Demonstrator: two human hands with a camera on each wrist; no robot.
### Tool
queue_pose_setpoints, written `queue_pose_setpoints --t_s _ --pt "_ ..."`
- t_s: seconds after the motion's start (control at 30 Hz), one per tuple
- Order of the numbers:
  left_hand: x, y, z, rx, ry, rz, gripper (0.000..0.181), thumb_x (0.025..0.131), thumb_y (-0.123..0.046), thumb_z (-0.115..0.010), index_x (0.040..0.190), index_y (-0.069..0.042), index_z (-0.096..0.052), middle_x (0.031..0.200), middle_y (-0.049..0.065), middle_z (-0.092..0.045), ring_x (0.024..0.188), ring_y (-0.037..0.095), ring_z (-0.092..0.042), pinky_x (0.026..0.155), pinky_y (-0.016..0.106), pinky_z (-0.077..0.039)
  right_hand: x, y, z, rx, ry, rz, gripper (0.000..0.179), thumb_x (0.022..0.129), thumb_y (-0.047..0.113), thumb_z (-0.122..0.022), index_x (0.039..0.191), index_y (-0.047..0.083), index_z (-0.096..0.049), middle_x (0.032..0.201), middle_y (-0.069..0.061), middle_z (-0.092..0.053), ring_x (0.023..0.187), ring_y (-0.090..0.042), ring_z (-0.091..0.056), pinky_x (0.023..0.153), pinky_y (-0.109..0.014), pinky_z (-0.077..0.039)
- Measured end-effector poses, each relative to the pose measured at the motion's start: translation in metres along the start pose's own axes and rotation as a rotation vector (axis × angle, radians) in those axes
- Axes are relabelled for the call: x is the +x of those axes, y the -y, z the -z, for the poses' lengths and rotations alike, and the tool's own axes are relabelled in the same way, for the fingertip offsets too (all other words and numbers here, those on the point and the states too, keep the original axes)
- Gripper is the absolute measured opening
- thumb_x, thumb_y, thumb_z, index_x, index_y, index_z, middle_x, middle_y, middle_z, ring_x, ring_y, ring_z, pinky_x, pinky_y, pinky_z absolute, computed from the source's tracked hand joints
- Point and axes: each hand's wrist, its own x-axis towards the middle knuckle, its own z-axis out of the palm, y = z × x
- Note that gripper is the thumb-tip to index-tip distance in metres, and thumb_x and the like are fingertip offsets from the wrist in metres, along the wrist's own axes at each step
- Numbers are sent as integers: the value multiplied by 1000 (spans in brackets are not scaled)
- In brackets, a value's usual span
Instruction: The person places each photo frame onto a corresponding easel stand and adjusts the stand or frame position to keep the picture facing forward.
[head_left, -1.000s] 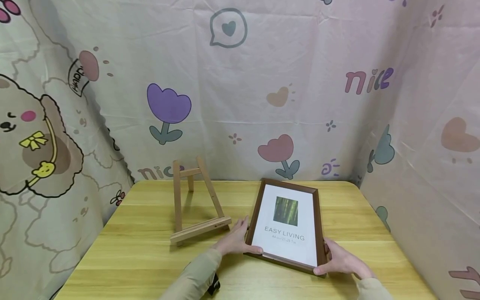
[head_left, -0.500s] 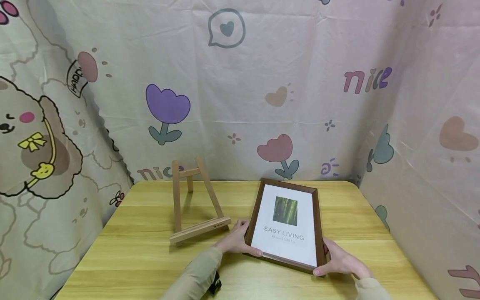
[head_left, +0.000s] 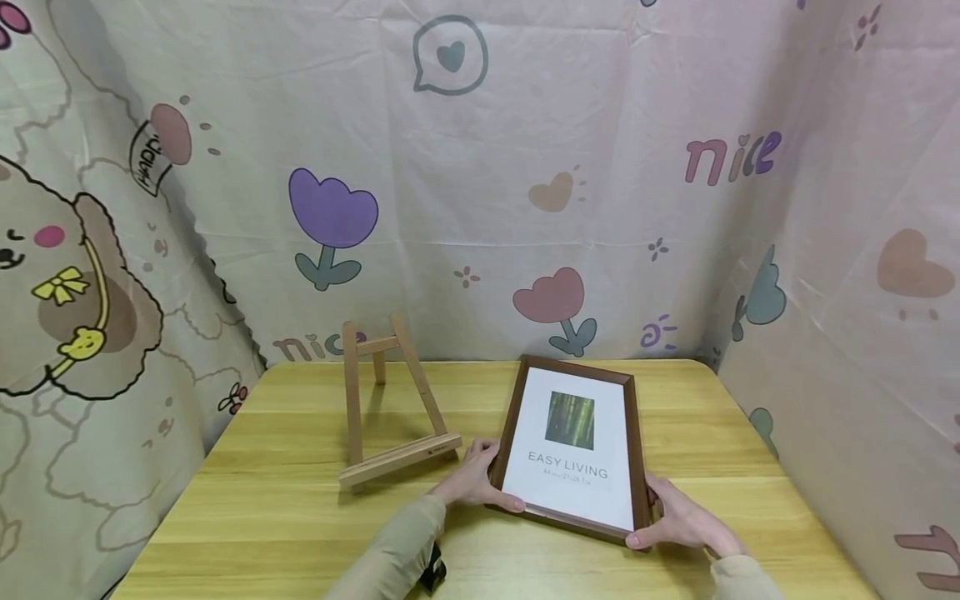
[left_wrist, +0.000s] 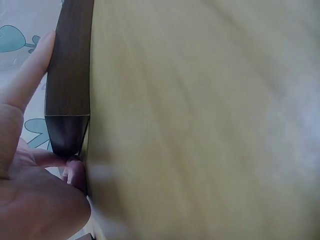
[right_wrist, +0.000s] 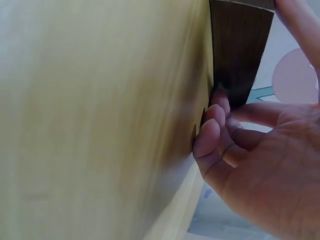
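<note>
A brown picture frame (head_left: pixel 639 450) lies face up, slightly turned, right of the table's middle. Its white insert bears a small green forest picture and the words EASY LIVING. My left hand (head_left: pixel 474 483) grips its lower left corner, thumb on the front edge and fingers bent at the left side. At the lower right corner my right hand (head_left: pixel 686 518) holds it likewise, thumb on top. In the right wrist view, curled fingertips (right_wrist: pixel 207 137) reach low between the frame's dark edge (right_wrist: pixel 240 50) and the tabletop. The left wrist view shows the left fingers tucked under the frame's corner (left_wrist: pixel 68 132).
Left of the frame a small wooden easel (head_left: pixel 401 461) stands on the light wood table (head_left: pixel 255 508). Printed curtains (head_left: pixel 465 167) close off the back and both sides. A small black object (head_left: pixel 432 571) shows beside my left sleeve (head_left: pixel 393 546).
My left fingers, straighter a second ago, are now bent in at the frame's left side. The frame, the easel and my right hand stay nearly in place.
</note>
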Motion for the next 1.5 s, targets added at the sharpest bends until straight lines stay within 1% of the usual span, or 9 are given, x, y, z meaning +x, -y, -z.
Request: queue_pose_setpoints --t_s 0.3,0.53,0.63,0.73,0.9,1.0,1.17,1.3,1.5 --pt "-1 1 -3 -48 -40 0 118 70 -38 -92 158 0 -24 153 28 -32 139 39 -35 113 62 -38 1 -2 0 -11 -43 45 119 69 31 -93 150 -19 -21 129 -32 -58 112 -36 -60 94 -49 -55" --pt "-2 1 -3 -91 -52 -7 123 71 -38 -91 160 2 -16 160 31 -29 146 50 -28 116 70 -29 4 -2 -1 29 -55 108 121 70 27 -92 156 -11 -16 110 -13 -67 96 -16 -59 79 -22 -51" --pt "-2 0 -3 -101 -52 7 124 72 -39 -91 161 -1 -12 162 28 -28 147 50 -28 118 68 -30 5 -2 -2 43 -68 82 126 69 26 -93 156 -12 -10 107 -12 -67 95 -17 -61 82 -26 -53" --pt "-3 -1 -2 -91 -52 20 125 73 -39 -90 161 0 -11 162 28 -28 146 49 -30 117 67 -32 5 0 -3 27 -99 58 127 67 27 -94 155 -15 -11 121 -27 -64 108 -30 -63 98 -45 -54" --pt "-3 -2 -2 -97 -52 12 125 74 -38 -90 160 4 -10 163 30 -24 147 49 -29 119 65 -31 6 3 -2 7 -114 20 128 68 31 -93 153 -18 -11 150 -45 -30 128 -57 -49 108 -66 -42" --pt "-2 -1 -2 -112 -57 -14 125 75 -38 -89 159 6 -8 164 30 -20 149 48 -27 121 63 -30 6 5 -2 2 -114 -6 130 68 33 -93 154 -16 -9 152 -45 -25 129 -61 -46 107 -66 -43" --pt "-2 0 -1 -133 -62 -26 125 76 -40 -88 159 6 -6 165 29 -16 151 47 -24 122 61 -28 7 5 -2 -2 -127 -23 130 67 34 -93 156 -13 -9 147 -46 -34 124 -55 -54 104 -64 -47" --pt "-2 -1 -1 -147 -78 -49 126 75 -38 -89 159 6 -6 165 29 -15 152 47 -23 122 62 -26 8 5 -2 13 -141 -26 130 66 30 -94 157 -10 -10 136 -42 -50 103 -36 -65 89 -49 -57" --pt "-1 -3 -4 -168 -113 -73 124 74 -28 -91 158 8 -7 165 31 -15 151 48 -23 123 62 -25 8 5 -2 80 -144 -36 132 65 24 -95 159 -6 -7 128 -30 -56 90 -21 -63 74 -29 -53"
